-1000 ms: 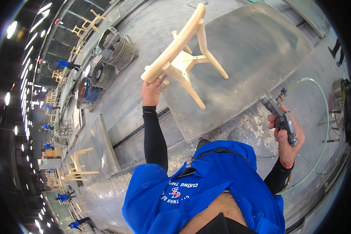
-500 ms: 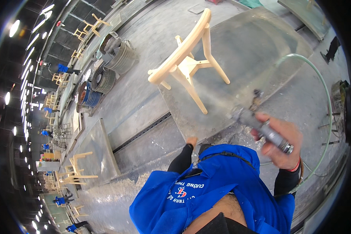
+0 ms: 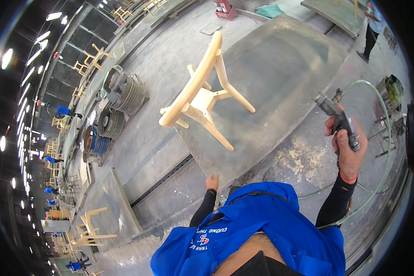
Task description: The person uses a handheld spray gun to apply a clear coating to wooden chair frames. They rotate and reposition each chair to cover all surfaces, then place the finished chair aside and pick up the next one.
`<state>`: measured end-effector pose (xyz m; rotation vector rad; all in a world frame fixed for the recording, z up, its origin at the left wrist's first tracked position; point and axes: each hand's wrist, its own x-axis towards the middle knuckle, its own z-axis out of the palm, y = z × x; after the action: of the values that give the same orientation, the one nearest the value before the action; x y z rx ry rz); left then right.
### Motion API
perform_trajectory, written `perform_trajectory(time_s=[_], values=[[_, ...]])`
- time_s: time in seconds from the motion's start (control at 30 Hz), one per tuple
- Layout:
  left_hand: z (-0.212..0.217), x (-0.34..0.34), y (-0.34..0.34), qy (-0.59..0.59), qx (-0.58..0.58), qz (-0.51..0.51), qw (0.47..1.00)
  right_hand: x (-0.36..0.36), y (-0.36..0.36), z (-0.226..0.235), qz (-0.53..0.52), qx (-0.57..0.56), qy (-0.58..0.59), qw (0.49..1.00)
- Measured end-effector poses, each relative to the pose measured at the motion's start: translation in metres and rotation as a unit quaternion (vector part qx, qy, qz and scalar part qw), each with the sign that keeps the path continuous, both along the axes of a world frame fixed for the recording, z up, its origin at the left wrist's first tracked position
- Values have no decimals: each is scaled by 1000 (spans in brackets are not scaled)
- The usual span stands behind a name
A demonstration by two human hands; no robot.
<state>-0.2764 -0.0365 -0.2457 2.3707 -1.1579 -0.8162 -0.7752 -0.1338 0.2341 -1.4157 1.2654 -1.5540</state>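
Hands first: from my remote post I see the right hand (image 3: 352,147) wrapped round a grey spray gun (image 3: 340,123), its front end turned toward the surface and well apart from the wood. I cannot make out whether the trigger is pressed. Left hand (image 3: 212,182) is at the near edge of the surface (image 3: 280,92), off the chair; whether it grips that edge or only rests there, I cannot tell. A pale green hose (image 3: 387,133) loops out to the right of the right forearm.

Beyond, the pale wooden chair (image 3: 197,83) is on the left part of the surface, curved rail toward the left, two legs reaching rightward.

Handling notes, my judgement: I would hold the gun square to the wood with a steady gap, move the whole arm rather than flick the wrist, and overlap passes evenly. Leg joints and the underside of the rail want separate angles. I would leave the hose slack and clear of the legs.

Farther left: metal drums (image 3: 129,94) on the floor (image 3: 163,60). Far upper right: a co-worker (image 3: 371,32), standing.
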Motion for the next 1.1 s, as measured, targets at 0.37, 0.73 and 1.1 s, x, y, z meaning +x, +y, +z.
perform_trajectory(time_s=[0.37, 0.73, 1.1], values=[[248, -73, -290, 144, -478, 116, 859, 12, 30, -30, 109, 81, -65, 989], [340, 0, -252, 247, -438, 31, 864, 5, 40, -7, 29, 35, -65, 997], [395, 8, -268, 273, -362, 49, 890, 54, 39, 10, 86, -76, -30, 993]])
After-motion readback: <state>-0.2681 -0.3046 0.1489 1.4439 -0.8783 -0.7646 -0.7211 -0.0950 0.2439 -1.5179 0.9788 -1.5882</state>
